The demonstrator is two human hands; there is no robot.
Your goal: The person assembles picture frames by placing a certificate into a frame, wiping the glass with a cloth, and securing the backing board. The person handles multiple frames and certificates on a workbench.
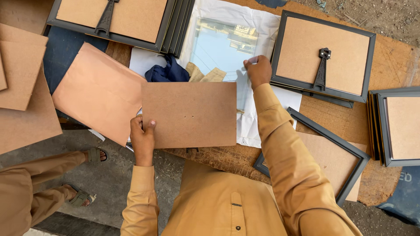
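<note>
My left hand (142, 137) grips the lower left corner of a brown hardboard backing panel (189, 114) and holds it flat above the table's near edge. My right hand (258, 70) pinches the right edge of a clear glass pane (221, 52) that lies on white paper (258, 118). A dark blue cloth (167, 72) sits bunched just left of the glass, partly behind the panel. The pane's lower part is hidden by the panel.
Dark frames lie face down around me: one at the right (323, 57), a stack at the top left (118, 19), more at the far right (396, 126), an empty frame (337, 144) near my right arm. Brown boards (22, 74) sit left. Another person's sandalled feet (87, 175) stand lower left.
</note>
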